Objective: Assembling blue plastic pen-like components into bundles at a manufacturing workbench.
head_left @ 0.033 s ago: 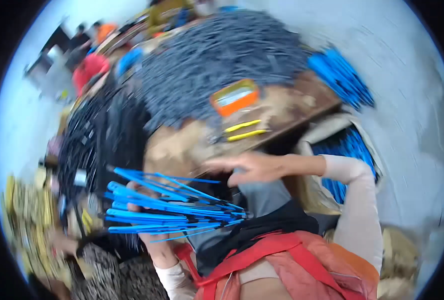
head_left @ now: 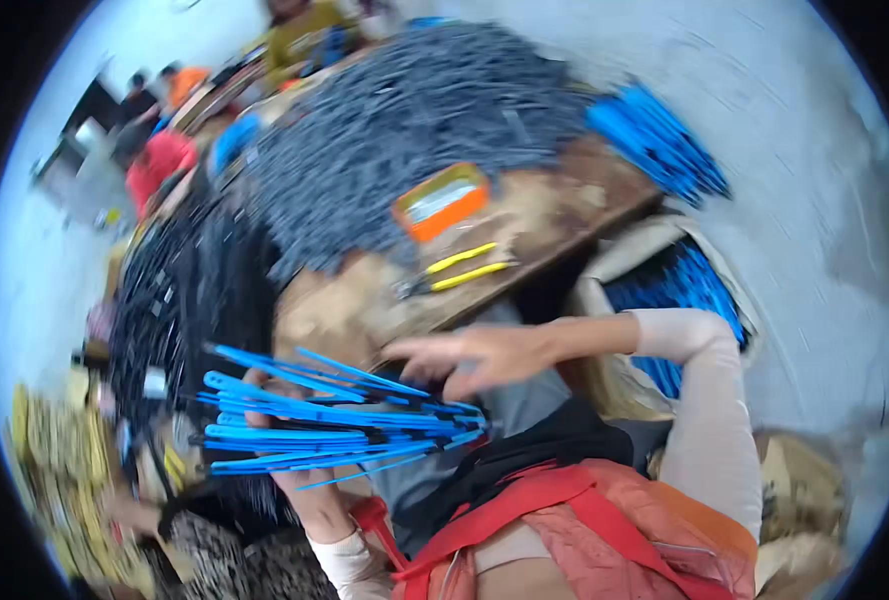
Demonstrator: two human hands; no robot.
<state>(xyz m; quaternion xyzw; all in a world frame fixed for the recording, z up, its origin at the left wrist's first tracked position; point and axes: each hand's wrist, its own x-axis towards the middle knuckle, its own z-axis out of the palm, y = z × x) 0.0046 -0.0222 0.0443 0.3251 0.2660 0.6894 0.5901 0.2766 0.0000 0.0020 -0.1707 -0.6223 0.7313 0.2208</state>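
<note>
A fanned bundle of long, thin blue strips with black parts (head_left: 314,436) lies across my left hand (head_left: 256,400), whose fingers are wrapped round it; the strips hide most of that hand. The strips draw together at their right end, in front of my lap. Just above that end, my right hand (head_left: 474,358) hovers palm down, fingers stretched out and nothing seen in them. Beyond it on the table (head_left: 334,310) lie yellow-handled pliers (head_left: 464,268). An orange tray (head_left: 444,203) with small pale contents stands behind the pliers.
A large heap of grey strips (head_left: 414,120) covers the table's far part. Black strips (head_left: 189,270) hang at its left. Blue bundles (head_left: 654,140) lie at the far right corner, above an open sack (head_left: 589,300) of blue strips. A co-worker's arm (head_left: 134,510) shows at lower left.
The view has shifted slightly, so the table and its things sit further left. My right hand has come a little down and left, nearer the blue strips. My left hand keeps its hold.
</note>
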